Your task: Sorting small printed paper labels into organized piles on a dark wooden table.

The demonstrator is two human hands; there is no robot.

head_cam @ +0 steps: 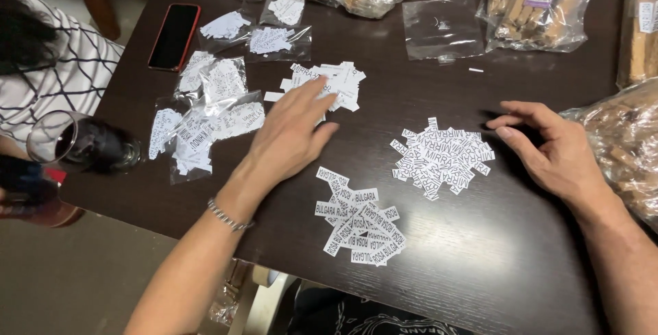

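while your left hand (291, 133) lies flat, fingers spread, on label pile (329, 83) at 12 o'clock, nothing gripped, slips stay sorted. right hand (548, 146), half-open, empty, rests at 3 o'clock beside second pile (442, 157); fingertip contact unclear. third pile (360, 225) at 6 o'clock.

A dark worktop (480, 253) carries three loose heaps of paper slips (442, 157), clear bags (205, 119) left of the grips, and what looks like a phone (174, 36).

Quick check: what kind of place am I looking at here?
Probably a home table used as a small packing station: a dark wooden table with piles of cut paper labels, clear bags of wooden sticks, and a drinking glass.
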